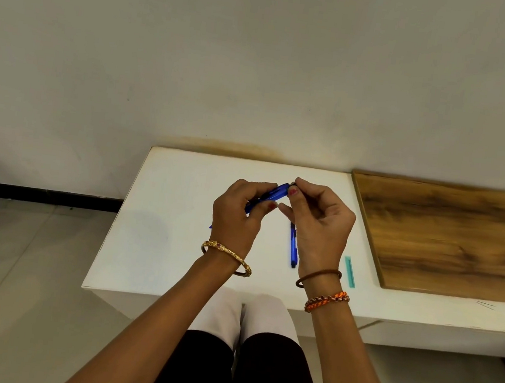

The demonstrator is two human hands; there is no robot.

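My left hand (pixel 237 213) grips a blue pen (pixel 273 194) above the white table (pixel 159 243), its upper end pointing up and right. My right hand (pixel 317 221) pinches a small dark part (pixel 292 184) at that end of the pen between thumb and forefinger. A second blue pen (pixel 293 247) lies on the table below my right hand, partly hidden by it. The lower tip of the held pen shows left of my left wrist.
A teal pen cap or clip (pixel 350 271) lies on the table to the right of my right wrist. A wooden board (pixel 455 238) covers the table's right part. A wall stands behind; tiled floor lies to the left.
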